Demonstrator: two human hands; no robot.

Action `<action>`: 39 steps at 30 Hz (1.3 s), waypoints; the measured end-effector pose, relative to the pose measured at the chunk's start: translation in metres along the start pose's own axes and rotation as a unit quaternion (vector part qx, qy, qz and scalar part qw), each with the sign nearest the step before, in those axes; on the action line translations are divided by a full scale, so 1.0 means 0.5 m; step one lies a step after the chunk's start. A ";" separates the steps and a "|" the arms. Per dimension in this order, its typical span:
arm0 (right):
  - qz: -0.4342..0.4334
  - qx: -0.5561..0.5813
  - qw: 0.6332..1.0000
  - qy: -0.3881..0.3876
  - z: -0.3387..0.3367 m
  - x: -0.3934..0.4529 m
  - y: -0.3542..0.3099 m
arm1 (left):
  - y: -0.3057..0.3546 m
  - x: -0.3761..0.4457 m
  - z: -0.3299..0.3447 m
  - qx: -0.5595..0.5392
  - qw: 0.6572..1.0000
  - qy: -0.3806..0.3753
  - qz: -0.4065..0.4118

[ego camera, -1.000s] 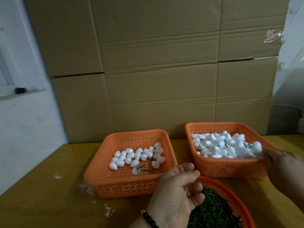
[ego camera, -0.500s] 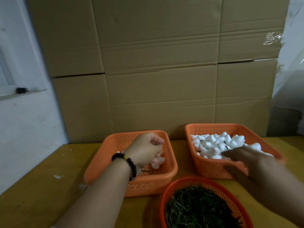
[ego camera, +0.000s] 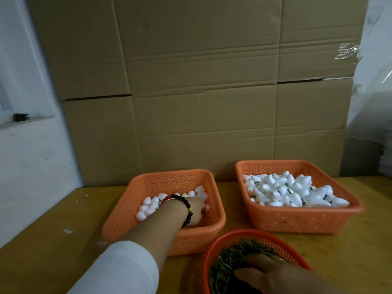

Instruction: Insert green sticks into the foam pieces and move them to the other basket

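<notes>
Behind the 2 baskets [ego camera: 297, 219], stacked cardboard boxes [ego camera: 201, 81] wall the table [ego camera: 53, 251].

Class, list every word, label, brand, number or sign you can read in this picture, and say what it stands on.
None: no readable text shows anywhere.
Cardboard boxes: plain, no print visible.
Three orange baskets, e.g. the left one: no label.
Clear tape on a box: bare.
Small dark object on the ledge: too small to tell.

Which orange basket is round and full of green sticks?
The round basket nearest the person, bottom right, where the right hand rests on the green sticks. The two square baskets behind it hold white foam pieces instead.
</notes>
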State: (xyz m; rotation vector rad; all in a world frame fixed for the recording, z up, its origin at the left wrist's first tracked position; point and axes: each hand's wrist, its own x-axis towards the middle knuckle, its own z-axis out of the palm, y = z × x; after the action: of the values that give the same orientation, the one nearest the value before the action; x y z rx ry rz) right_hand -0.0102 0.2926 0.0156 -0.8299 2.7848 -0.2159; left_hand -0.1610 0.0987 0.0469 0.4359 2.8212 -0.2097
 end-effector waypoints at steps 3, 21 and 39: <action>-0.003 -0.058 0.998 -0.030 0.005 0.009 -0.003 | 0.001 0.007 0.015 0.038 0.999 0.030 -0.008; 0.012 -0.066 0.997 0.033 -0.006 0.017 -0.025 | -0.019 -0.002 -0.017 -0.295 0.946 0.126 0.039; 0.025 -0.031 0.996 0.085 -0.004 0.015 -0.027 | 0.022 -0.174 -0.015 -0.817 0.528 0.139 0.187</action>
State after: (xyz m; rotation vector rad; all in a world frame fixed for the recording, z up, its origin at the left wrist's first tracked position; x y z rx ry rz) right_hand -0.0098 0.2776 0.0188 -0.7896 2.9815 -0.1997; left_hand -0.0798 0.0867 0.0786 0.4754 1.6971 2.4182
